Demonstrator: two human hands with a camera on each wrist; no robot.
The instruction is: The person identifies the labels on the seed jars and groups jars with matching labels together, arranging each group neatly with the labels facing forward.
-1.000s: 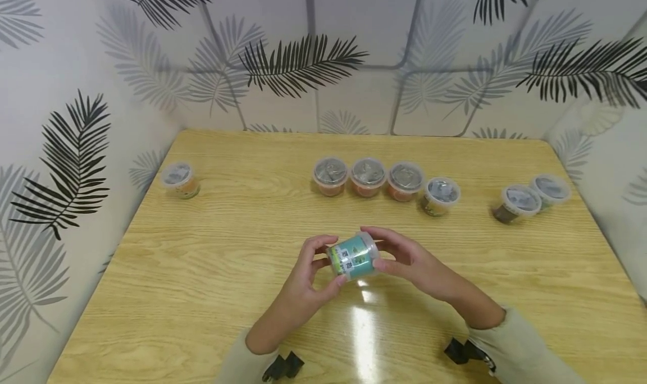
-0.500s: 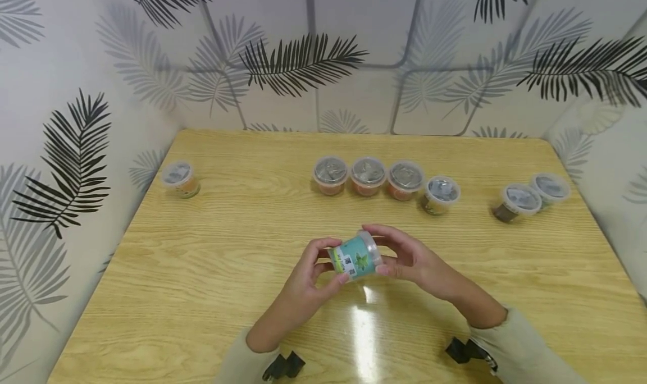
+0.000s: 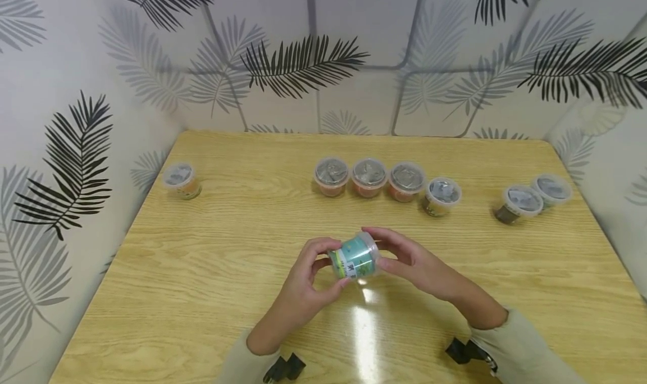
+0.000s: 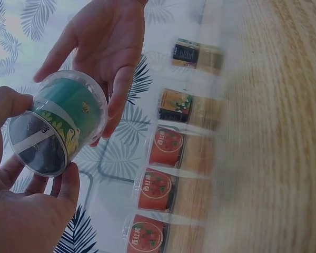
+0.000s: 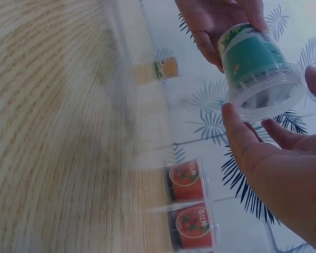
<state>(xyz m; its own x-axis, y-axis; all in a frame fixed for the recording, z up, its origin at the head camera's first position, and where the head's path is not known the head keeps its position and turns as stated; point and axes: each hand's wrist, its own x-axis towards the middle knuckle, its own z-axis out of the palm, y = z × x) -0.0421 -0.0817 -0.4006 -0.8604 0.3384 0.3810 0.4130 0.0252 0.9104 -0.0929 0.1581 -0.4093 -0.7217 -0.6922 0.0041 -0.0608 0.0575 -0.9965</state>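
A small clear plastic tub with a teal label [image 3: 355,257] is held tilted on its side above the table. My left hand [image 3: 308,286] grips its base end with curled fingers and thumb. Around the lid end are the fingers and thumb of my right hand [image 3: 411,263]. The left wrist view shows the tub's round base [image 4: 38,143], dark inside with a pale strip across it. In the right wrist view the clear rim [image 5: 266,92] faces my right hand, its fingertips at the edge. Contents are hard to make out.
Three red-labelled tubs [image 3: 369,177] stand in a row at the back, with a darker-labelled tub [image 3: 441,196] to their right. Two more tubs [image 3: 520,203] stand close together at the far right. A lone orange-labelled tub [image 3: 182,181] is near the left edge of the wooden table [image 3: 227,238].
The teal tub has been turned in my hands, so different parts of its label face the head camera. Both hands stay in nearly the same place. The other tubs have not moved.
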